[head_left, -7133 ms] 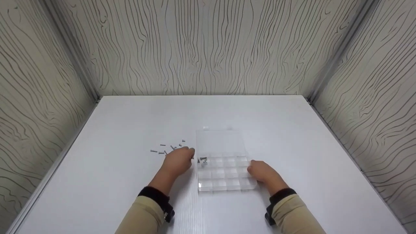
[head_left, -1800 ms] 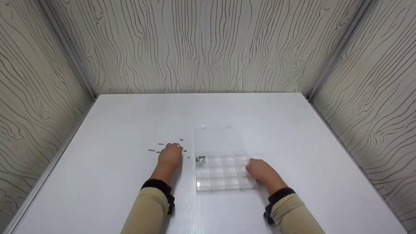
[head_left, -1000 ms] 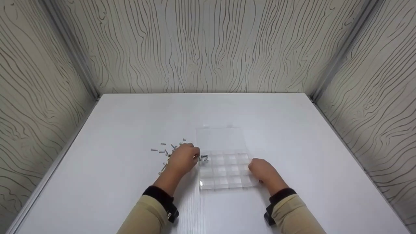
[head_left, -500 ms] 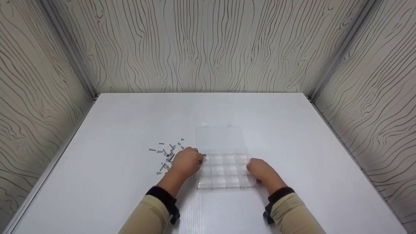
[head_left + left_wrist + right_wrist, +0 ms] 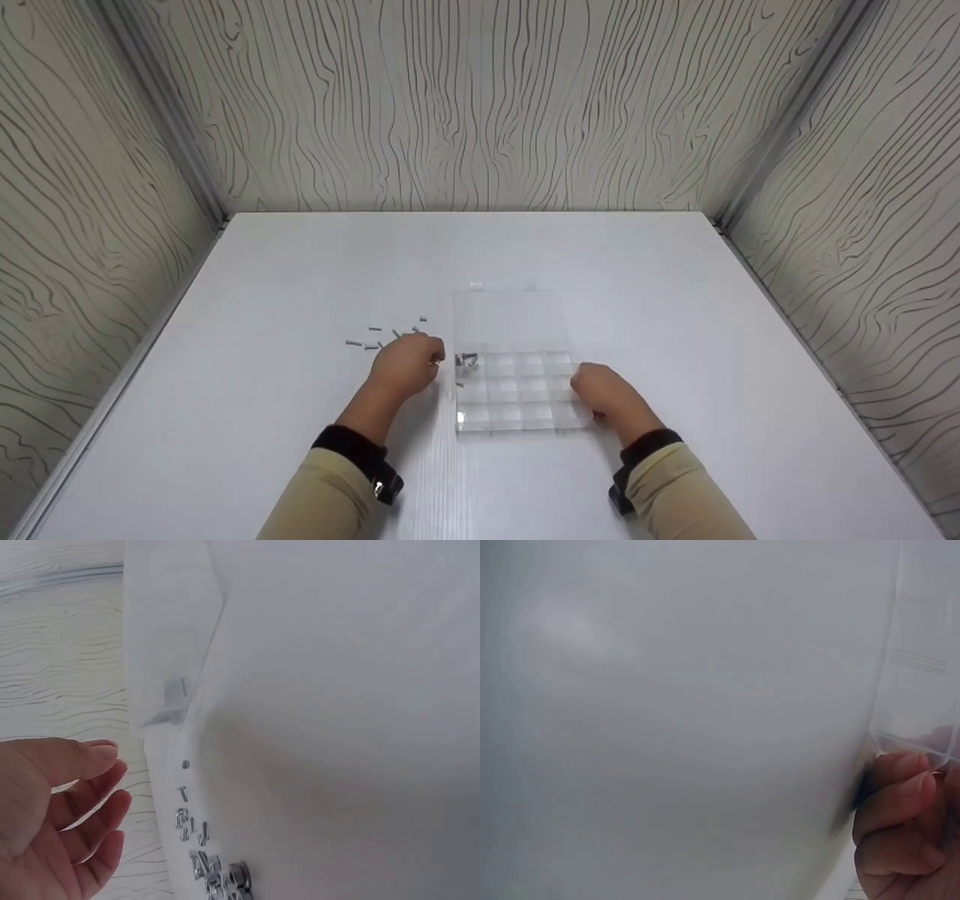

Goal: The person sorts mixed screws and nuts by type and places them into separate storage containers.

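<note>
The right hand (image 5: 604, 396) is nearest, its curled fingers (image 5: 900, 791) holding the right edge of the clear box (image 5: 517, 390). The left hand (image 5: 405, 364) is left of the box with loose, spread fingers (image 5: 90, 799), holding nothing. Small screws (image 5: 375, 341) lie on the white table (image 5: 300, 262) just past it. A few screws (image 5: 466, 360) sit in the box's far left compartment.

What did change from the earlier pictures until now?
The left hand moved back left from the box's far-left compartment, where a few screws lie, toward the loose screws on the table; its fingers now hang relaxed, holding nothing. The right hand stayed on the clear compartment box, which stayed in place.
</note>
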The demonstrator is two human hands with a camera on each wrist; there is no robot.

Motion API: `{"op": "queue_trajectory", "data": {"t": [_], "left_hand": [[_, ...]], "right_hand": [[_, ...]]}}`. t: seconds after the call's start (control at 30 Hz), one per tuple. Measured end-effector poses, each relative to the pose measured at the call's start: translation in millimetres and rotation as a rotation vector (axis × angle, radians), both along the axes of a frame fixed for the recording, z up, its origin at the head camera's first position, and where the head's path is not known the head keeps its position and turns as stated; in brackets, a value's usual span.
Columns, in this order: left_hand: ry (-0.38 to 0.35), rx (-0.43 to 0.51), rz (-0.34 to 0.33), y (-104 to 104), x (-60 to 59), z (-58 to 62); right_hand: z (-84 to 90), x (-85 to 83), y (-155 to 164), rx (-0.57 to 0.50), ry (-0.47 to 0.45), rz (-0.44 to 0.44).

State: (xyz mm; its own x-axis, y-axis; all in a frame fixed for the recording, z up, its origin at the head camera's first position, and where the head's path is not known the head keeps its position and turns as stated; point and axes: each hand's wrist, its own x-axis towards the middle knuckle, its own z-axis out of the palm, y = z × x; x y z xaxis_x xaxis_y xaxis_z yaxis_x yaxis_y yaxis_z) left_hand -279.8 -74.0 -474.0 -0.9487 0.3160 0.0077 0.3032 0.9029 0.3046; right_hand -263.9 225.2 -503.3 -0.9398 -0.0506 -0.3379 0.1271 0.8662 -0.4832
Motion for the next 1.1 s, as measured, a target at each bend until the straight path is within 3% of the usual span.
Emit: {"op": "queue_trajectory", "data": {"t": [0.17, 0.3, 0.43, 0.87, 1.1], "left_hand": [[-0.104, -0.039, 0.097, -10, -1.5, 3.5], [-0.143, -0.104, 0.167, -16, -2.6, 1.0], [-0.167, -0.112, 0.214, -19, -3.4, -5.4], [-0.091, -0.132, 0.204, -16, -6.0, -24.4], [-0.117, -0.175, 0.178, -15, -6.4, -25.8]], "right_hand": [[-1.3, -0.2, 0, -0.034, -0.014, -0.028], [-1.7, -0.5, 0, -0.037, -0.022, -0.042], [-2.4, -0.5, 0, -0.022, -0.009, -0.037], [-1.6, 0.0, 0, -0.012, -0.002, -0.038], [-2.3, -0.8, -1, -0.043, -0.034, -0.083]]}}
